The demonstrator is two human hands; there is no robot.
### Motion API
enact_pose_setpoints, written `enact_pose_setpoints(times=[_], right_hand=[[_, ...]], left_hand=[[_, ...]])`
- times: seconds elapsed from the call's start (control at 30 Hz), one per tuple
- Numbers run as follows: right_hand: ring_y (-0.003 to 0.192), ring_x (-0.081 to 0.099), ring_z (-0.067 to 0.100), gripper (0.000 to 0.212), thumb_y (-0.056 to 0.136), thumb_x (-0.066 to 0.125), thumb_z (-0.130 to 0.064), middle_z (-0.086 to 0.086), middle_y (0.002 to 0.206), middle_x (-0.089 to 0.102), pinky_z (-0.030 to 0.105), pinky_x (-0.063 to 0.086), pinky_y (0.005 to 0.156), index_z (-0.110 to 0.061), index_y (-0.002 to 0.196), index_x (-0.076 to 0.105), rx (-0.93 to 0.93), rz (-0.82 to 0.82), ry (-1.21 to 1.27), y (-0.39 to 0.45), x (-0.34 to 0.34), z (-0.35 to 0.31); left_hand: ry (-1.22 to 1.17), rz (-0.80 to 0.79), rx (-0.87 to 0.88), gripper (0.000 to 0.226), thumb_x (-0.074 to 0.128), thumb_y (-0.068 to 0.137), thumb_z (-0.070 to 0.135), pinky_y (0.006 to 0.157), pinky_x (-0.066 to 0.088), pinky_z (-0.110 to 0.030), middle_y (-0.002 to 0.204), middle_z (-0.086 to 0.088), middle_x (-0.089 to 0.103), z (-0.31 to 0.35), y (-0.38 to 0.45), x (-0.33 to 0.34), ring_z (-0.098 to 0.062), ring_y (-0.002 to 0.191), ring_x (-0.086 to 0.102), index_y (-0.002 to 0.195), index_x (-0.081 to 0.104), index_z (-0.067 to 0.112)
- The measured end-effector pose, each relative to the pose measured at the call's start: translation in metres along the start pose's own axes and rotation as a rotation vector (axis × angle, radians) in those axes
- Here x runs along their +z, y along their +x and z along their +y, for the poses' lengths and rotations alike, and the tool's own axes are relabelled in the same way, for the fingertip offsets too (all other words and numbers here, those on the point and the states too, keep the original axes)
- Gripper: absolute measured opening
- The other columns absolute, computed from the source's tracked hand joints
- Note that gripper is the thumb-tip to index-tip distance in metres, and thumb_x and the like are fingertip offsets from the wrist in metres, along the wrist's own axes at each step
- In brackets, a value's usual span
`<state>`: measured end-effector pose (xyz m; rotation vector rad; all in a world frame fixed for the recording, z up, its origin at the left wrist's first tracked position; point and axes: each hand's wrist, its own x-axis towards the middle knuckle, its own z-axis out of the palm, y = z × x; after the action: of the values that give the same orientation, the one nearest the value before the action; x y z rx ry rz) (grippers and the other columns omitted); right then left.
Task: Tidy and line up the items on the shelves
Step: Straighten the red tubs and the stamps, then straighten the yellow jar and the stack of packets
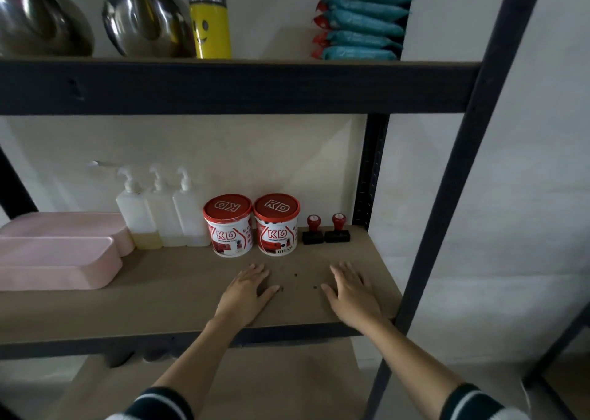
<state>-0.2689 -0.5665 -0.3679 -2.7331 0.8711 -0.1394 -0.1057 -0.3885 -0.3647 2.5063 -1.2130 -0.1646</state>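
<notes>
On the middle shelf (166, 288), both hands (247, 295) flat, spread, empty, before two tubs (252, 225).

Two bare forearms, left hand (245, 292), right hand (352, 292). Dark sleeves pushed up, white stripes, pale cuff edge. No gloves, rings.

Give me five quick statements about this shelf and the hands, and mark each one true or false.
1. Both hands, left hand and right hand, lie flat and empty on the middle shelf. True.
2. Two red-lidded tubs stand side by side at the back. True.
3. The two stamps stand left of the tubs. False: they stand to the right of them.
4. The yellow smiley bottle is on the middle shelf. False: it is on the shelf above.
5. Three pump bottles stand between the pink trays and the tubs. True.
</notes>
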Motion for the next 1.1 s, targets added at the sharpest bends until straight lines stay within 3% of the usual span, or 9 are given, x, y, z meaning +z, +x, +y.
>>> enact_pose_setpoints(times=[0.17,0.27,0.33,0.43,0.53,0.73,0.9,1.0,1.1], right_hand=[[0.147,-0.003,0.015,0.064,0.097,0.021,-0.057,0.001,0.16,0.004,0.04,-0.002,0.119,-0.022,0.152,0.016,0.073,-0.006,0.013,-0.02,0.004,-0.019],[0.147,0.008,0.017,0.064,0.096,0.032,-0.056,-0.001,0.159,0.015,0.041,0.002,0.12,-0.024,0.15,0.019,0.12,-0.041,0.121,-0.034,-0.002,-0.031],[0.141,0.028,0.019,0.063,0.094,0.043,-0.053,-0.002,0.154,0.031,0.043,0.018,0.118,-0.027,0.148,0.022,0.159,-0.046,0.295,-0.046,-0.011,-0.045],[0.127,0.047,0.016,0.059,0.093,0.052,-0.046,-0.004,0.145,0.044,0.036,0.042,0.103,-0.031,0.145,0.03,0.168,0.057,0.439,-0.065,-0.038,-0.07],[0.118,0.053,0.012,0.05,0.093,0.052,-0.046,-0.01,0.139,0.047,0.025,0.047,0.087,-0.034,0.14,0.038,0.093,0.206,0.541,-0.087,-0.083,-0.095],[0.113,0.053,-0.003,0.033,0.092,0.057,-0.034,-0.014,0.121,0.06,0.016,0.044,0.094,-0.025,0.124,0.057,-0.256,0.563,0.621,-0.116,-0.197,-0.133],[0.1,0.056,-0.005,0.021,0.091,0.061,-0.025,-0.011,0.104,0.065,0.005,0.04,0.084,-0.018,0.11,0.065,-0.462,0.832,0.553,-0.118,-0.29,-0.143],[0.101,0.054,-0.002,0.02,0.091,0.06,-0.024,-0.014,0.104,0.061,0.011,0.04,0.087,-0.019,0.11,0.064,-0.441,0.816,0.526,-0.102,-0.328,-0.139],[0.108,0.054,0.004,0.027,0.092,0.057,-0.034,-0.012,0.112,0.061,0.019,0.04,0.09,-0.02,0.115,0.062,-0.355,0.711,0.416,-0.079,-0.352,-0.132]], left_hand=[[0.032,0.052,-0.083,0.06,0.025,0.099,0.05,0.117,0.005,-0.029,0.158,0.001,0.015,0.021,-0.022,0.002,-0.014,0.146,0.007,0.15,0.022,0.018],[0.035,-0.057,-0.084,0.064,0.027,0.099,0.051,0.117,0.005,-0.031,0.159,-0.001,0.009,0.026,-0.039,-0.006,-0.016,0.146,0.004,0.151,0.016,0.017],[-0.079,-0.153,-0.082,0.064,0.041,0.096,0.05,0.114,0.02,-0.029,0.155,-0.002,0.025,0.028,-0.048,-0.02,-0.017,0.141,0.024,0.148,0.026,0.017],[-0.133,-0.183,0.057,0.046,0.053,0.093,0.04,0.092,0.041,-0.019,0.131,0.009,0.051,0.033,-0.063,-0.061,-0.005,0.11,0.05,0.135,0.045,0.026],[-0.275,0.02,0.201,0.041,0.061,0.088,0.038,0.091,0.04,-0.013,0.121,0.02,0.051,0.043,-0.074,-0.107,0.003,0.112,0.05,0.127,0.052,0.029],[-0.304,0.472,0.455,0.03,0.061,0.09,0.033,0.08,0.038,-0.003,0.113,0.019,0.06,0.099,-0.089,-0.223,0.013,0.096,0.051,0.119,0.062,0.026],[-0.209,0.79,0.68,0.02,0.066,0.087,0.026,0.089,0.041,-0.017,0.101,0.011,0.065,0.137,-0.093,-0.301,-0.001,0.099,0.055,0.105,0.068,0.021],[-0.058,0.825,0.583,0.037,0.066,0.086,0.033,0.1,0.038,-0.029,0.116,0.003,0.06,0.137,-0.069,-0.332,-0.014,0.113,0.049,0.118,0.061,0.017],[-0.018,0.658,0.265,0.063,0.06,0.082,0.056,0.106,0.035,-0.039,0.134,-0.004,0.049,0.125,-0.043,-0.352,-0.024,0.126,0.042,0.131,0.049,0.018]])
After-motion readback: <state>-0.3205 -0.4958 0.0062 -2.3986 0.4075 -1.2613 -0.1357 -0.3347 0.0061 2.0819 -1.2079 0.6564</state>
